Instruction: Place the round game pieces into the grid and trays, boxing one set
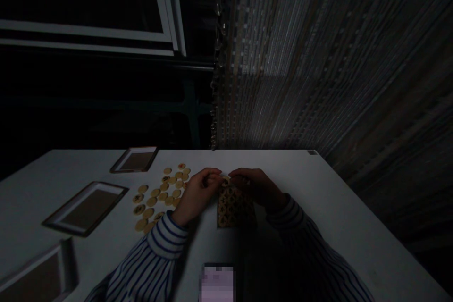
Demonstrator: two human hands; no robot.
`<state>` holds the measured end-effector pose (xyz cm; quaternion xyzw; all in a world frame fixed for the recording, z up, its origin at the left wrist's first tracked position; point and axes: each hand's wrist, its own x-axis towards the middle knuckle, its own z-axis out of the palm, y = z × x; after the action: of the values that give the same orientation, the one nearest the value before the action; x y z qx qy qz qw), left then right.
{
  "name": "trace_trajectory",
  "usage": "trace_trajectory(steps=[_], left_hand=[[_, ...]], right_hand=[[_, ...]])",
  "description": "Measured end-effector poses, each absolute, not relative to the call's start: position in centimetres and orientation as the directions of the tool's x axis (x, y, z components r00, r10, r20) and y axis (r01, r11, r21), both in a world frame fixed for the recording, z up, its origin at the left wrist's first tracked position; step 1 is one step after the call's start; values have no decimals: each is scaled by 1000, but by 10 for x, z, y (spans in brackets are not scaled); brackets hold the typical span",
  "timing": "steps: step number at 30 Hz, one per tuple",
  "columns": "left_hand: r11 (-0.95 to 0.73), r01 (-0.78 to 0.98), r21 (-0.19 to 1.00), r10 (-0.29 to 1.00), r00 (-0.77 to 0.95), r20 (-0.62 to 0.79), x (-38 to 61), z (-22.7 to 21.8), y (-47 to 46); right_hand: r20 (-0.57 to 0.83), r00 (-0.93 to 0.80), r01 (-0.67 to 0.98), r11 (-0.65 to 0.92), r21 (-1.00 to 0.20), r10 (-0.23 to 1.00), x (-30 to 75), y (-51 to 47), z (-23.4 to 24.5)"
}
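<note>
My left hand (198,192) and my right hand (257,188) meet above the far end of a small box (235,225). Their fingertips pinch together around a round wooden xiangqi piece (225,180), partly covered by the fingers. Rows of xiangqi pieces (226,205) lie inside the box, which sits in the shadow of my right hand. To the left of my left hand, many loose xiangqi pieces (152,201) are scattered, some with their marked faces up and others showing plain wood.
Three shallow open trays or box parts stand on the left: a far one (135,170), a middle one (85,233) and a near one (72,264). A blurred-out pinkish rectangle (217,285) lies at the white table's (283,163) near side. A string curtain (283,56) hangs behind.
</note>
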<state>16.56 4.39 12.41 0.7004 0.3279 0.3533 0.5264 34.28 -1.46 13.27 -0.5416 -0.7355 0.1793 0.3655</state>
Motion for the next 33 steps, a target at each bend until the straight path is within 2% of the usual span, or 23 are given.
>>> trace_trajectory(steps=[17, 33], left_hand=[[-207, 86, 974, 820, 559, 125, 168, 125, 41], [-184, 36, 982, 800, 587, 128, 169, 124, 41]], right_hand=[[278, -107, 610, 283, -740, 955, 339, -16, 134], [361, -237, 562, 431, -706, 902, 343, -13, 127]])
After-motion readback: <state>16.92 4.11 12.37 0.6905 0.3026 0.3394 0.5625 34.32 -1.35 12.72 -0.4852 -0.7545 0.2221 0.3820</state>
